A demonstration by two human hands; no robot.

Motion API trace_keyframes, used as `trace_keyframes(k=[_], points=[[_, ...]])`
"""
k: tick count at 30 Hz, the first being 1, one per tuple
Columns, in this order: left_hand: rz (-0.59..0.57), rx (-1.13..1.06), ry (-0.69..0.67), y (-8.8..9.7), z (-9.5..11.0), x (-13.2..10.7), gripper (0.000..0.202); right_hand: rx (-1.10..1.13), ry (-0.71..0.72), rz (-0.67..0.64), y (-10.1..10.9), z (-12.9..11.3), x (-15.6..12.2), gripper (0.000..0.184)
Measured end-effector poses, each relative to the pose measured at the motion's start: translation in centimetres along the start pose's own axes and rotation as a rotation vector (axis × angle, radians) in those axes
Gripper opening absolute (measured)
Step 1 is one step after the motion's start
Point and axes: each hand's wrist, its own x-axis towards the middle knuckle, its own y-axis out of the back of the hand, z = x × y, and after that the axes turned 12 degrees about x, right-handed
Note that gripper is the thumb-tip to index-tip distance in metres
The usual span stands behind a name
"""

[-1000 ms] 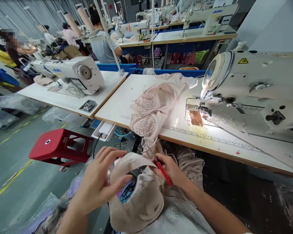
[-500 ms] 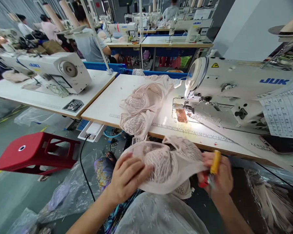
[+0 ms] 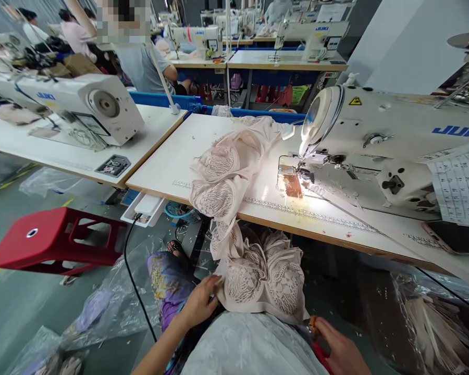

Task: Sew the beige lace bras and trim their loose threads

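A beige lace bra [image 3: 246, 278] lies cups-up across my lap, joined to more lace pieces that run up over the table edge. At its left edge my left hand [image 3: 204, 301] pinches the fabric between thumb and fingers. My right hand [image 3: 342, 348] is low at the right, wrapped around scissors [image 3: 319, 354] with red and yellow-orange handles; their blades are mostly hidden beside the bra's lower right corner. More beige lace bras [image 3: 219, 179] lie in a chain on the white sewing table [image 3: 164, 156].
A lit sewing machine [image 3: 398, 151] stands at the right, with a paper chart [image 3: 459, 185] and a phone [image 3: 453, 237] by it. A red stool [image 3: 42, 239] is at left. Bagged strips [image 3: 437, 328] lie at lower right. Other people sit at machines behind.
The bra, held up between both hands before, now rests on my lap. My left hand has shifted to its left edge; my right hand has dropped lower with the scissors.
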Motion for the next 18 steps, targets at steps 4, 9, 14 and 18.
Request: trace_keyframes(k=[4,9,14,18], points=[[0.605,-0.193,0.241,3.2,3.0,3.4,0.045,0.097,0.051,0.123,1.1,-3.5,5.4,0.012],[0.781,-0.322,0.129,6.3,6.5,7.5,0.024,0.313,0.222,0.125,1.2,-10.5,16.2,0.022],[0.905,-0.386,0.095,9.7,8.5,5.4,0.035,0.249,0.468,0.120,2.4,-14.9,26.5,0.030],[0.974,-0.341,0.048,14.8,10.2,1.8,0.035,0.222,0.527,0.088,2.8,-16.3,32.7,0.024]])
